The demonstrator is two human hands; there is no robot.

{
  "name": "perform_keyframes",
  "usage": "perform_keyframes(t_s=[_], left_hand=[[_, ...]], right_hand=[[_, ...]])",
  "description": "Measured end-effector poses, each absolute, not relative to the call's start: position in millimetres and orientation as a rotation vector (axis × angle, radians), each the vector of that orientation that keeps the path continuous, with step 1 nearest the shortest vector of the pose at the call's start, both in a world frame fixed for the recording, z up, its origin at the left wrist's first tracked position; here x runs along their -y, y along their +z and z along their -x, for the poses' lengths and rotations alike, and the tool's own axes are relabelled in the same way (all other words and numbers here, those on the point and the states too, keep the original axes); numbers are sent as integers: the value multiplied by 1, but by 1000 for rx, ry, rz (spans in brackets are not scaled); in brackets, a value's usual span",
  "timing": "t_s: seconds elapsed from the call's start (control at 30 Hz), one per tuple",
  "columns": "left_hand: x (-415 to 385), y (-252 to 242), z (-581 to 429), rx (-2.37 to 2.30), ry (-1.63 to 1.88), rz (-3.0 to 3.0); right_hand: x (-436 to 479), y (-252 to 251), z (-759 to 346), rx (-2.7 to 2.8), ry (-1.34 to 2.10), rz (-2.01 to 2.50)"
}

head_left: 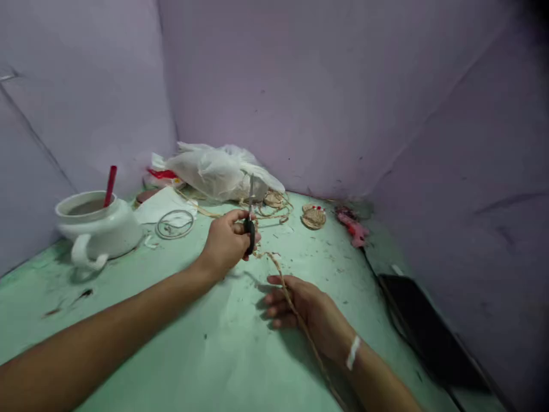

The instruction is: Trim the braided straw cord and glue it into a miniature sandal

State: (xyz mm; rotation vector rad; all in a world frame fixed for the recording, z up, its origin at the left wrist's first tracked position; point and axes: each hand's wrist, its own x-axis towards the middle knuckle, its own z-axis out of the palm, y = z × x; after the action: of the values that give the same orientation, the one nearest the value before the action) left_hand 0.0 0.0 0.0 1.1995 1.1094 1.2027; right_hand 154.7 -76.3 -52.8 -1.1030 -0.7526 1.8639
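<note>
My left hand is closed around a small pair of scissors with black handles, its thin blades pointing up and away from me. A brown twisted cord runs from near the scissors down across my right hand and out at the bottom of the view. The fingers of my right hand are spread and slightly blurred, with the cord lying over the palm rather than gripped. Frayed fibre bits lie beside the scissors, and more thin cord is looped just beyond my left hand.
A white pot-shaped mug with a red stick stands left, near a wire ring. Behind is a white plastic bag. Round woven pieces, a pink object and a dark flat device with a cable lie right. Walls enclose the green surface.
</note>
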Motion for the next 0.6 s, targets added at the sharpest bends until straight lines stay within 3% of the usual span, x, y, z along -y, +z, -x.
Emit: perform_keyframes(t_s=[0.3, 0.6], left_hand=[[10, 15, 1, -1071, 1141, -1248], [8, 20, 1, -1056, 1040, -1098]], right_hand=[[70, -43, -153, 1082, 1212, 1268], [65, -48, -141, 1241, 1263, 1113]])
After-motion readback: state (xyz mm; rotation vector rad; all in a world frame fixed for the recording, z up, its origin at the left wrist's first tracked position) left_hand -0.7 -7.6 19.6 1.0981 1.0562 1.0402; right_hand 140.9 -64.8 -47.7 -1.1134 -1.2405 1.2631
